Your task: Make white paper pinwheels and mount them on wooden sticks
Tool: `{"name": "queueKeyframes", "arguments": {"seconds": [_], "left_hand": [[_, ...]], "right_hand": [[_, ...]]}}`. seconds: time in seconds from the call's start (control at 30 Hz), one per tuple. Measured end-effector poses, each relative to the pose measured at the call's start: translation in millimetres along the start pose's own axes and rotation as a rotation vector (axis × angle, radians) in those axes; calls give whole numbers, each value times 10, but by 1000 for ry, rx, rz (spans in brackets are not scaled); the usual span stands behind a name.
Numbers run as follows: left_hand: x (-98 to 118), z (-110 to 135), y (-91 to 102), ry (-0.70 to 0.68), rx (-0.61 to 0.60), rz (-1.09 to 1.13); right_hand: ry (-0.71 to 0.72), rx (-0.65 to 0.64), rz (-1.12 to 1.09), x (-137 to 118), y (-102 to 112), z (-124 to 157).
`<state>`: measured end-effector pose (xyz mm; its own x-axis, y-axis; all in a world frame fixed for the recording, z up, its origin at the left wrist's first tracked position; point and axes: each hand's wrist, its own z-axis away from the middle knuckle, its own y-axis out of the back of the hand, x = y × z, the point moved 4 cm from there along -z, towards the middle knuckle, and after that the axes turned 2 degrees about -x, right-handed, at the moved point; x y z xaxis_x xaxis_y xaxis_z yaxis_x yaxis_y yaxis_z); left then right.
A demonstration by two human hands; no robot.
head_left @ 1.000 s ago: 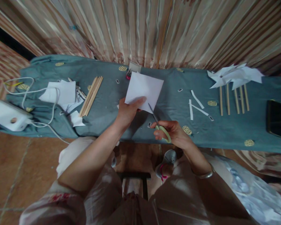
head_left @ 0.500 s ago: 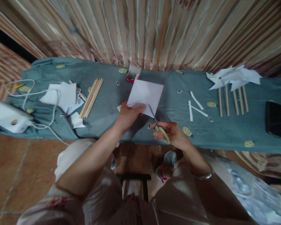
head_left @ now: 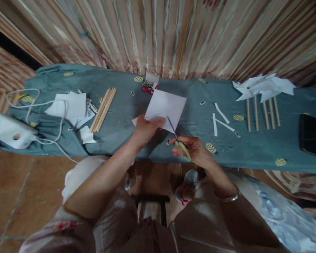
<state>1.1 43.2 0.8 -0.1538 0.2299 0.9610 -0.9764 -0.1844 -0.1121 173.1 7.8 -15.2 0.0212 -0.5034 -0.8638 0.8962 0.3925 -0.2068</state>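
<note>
A square sheet of white paper (head_left: 166,105) is held above the table by my left hand (head_left: 146,130), its thumb pressing on the sheet's near side. My right hand (head_left: 191,149) grips a pair of scissors (head_left: 183,150) with light green handles. The blades reach over the paper's near right corner; whether they are fully closed I cannot make out. Behind the paper stands an open red box (head_left: 148,87) of small metal pins. Three narrow paper strips (head_left: 221,114) lie to the right of my hands.
White paper pinwheels (head_left: 263,88) on wooden sticks and a dark phone (head_left: 313,135) lie at the right. Leftward are loose wooden sticks (head_left: 103,110), stacked paper (head_left: 72,105) and a white power bank (head_left: 12,131) with a looping cable. A patterned green cloth (head_left: 126,140) covers the table.
The paper has shifted and turned very slightly to the right in my left hand. The scissors and my right hand have hardly moved.
</note>
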Motion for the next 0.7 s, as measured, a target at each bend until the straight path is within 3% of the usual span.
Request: {"name": "queueKeyframes", "arguments": {"seconds": [0.7], "left_hand": [[5, 22, -25, 2, -5, -69]], "right_hand": [[24, -9, 47, 15, 37, -17]]}}
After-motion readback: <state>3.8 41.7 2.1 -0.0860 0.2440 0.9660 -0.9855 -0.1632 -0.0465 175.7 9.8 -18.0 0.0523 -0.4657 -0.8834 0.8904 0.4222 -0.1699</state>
